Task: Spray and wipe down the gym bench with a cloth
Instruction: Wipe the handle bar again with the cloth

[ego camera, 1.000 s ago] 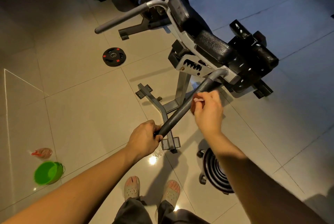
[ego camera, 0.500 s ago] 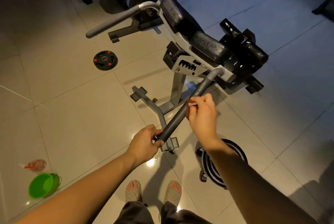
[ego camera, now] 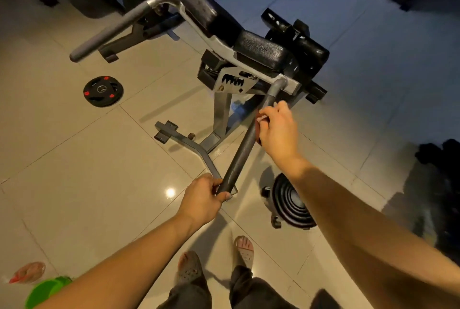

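The gym bench [ego camera: 258, 52] stands on the tiled floor ahead, with black pads on a silver frame and two grey handle bars. The near handle bar [ego camera: 245, 145] slopes down toward me. My left hand [ego camera: 202, 200] grips its lower end. My right hand [ego camera: 277, 128] is closed on a small reddish cloth [ego camera: 260, 119] pressed against the bar's upper part. A spray bottle [ego camera: 27, 272] lies on the floor at the bottom left, next to a green bucket [ego camera: 46, 292].
A black weight plate [ego camera: 102, 91] lies flat on the floor to the left. A stack of plates [ego camera: 292, 202] sits by my right foot. Dark equipment stands at the top left and along the right edge. My feet in sandals show at the bottom.
My right hand with the cloth has slid up the handle bar toward the bench frame. My left hand keeps its grip on the bar's end. The camera has shifted slightly.
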{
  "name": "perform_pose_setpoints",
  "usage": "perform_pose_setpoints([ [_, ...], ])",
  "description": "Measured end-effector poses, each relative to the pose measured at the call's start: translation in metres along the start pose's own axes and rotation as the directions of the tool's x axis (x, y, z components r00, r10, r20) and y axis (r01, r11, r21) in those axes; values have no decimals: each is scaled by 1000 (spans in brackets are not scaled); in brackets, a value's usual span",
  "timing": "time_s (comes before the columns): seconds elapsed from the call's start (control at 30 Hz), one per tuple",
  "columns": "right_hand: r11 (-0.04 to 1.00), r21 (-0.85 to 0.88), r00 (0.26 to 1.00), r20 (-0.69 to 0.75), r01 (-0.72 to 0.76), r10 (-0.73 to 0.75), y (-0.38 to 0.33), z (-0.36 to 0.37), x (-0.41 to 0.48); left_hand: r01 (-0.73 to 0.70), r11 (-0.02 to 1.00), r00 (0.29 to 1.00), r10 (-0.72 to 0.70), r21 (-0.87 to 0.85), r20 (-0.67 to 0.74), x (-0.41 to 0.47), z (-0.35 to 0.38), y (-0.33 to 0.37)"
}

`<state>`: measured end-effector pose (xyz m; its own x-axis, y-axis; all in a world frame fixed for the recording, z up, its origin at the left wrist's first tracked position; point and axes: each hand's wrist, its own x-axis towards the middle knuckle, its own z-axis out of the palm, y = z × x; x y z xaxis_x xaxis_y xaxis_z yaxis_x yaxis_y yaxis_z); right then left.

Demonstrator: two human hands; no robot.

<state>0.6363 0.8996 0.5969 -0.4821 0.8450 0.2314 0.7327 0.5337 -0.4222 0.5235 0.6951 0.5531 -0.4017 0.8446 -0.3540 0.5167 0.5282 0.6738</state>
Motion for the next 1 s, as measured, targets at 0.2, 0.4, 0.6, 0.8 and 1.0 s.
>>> perform_pose_setpoints([
  [0.2,949,86,914,256,302,-314,-26,8,-98,-81,996,994,78,42,80,9,-4,-10],
  [0.4,987,-153,999,24,42,-38,-7,-13,21,-196,977,972,182,86,145,14,-9,-14],
  [0.6,996,-84,999,2,-42,42,-18,12,-18,-209,970,955,175,124,238,21,-11,-17],
  [0.8,964,-83,928,304,251,-215,-29,-2,-59,-177,977,963,147,119,227,21,-15,-15],
  [1.0,971,-239,1000,17,-1,5,-9,-11,47,-181,973,972,155,140,179,16,-18,-5],
])
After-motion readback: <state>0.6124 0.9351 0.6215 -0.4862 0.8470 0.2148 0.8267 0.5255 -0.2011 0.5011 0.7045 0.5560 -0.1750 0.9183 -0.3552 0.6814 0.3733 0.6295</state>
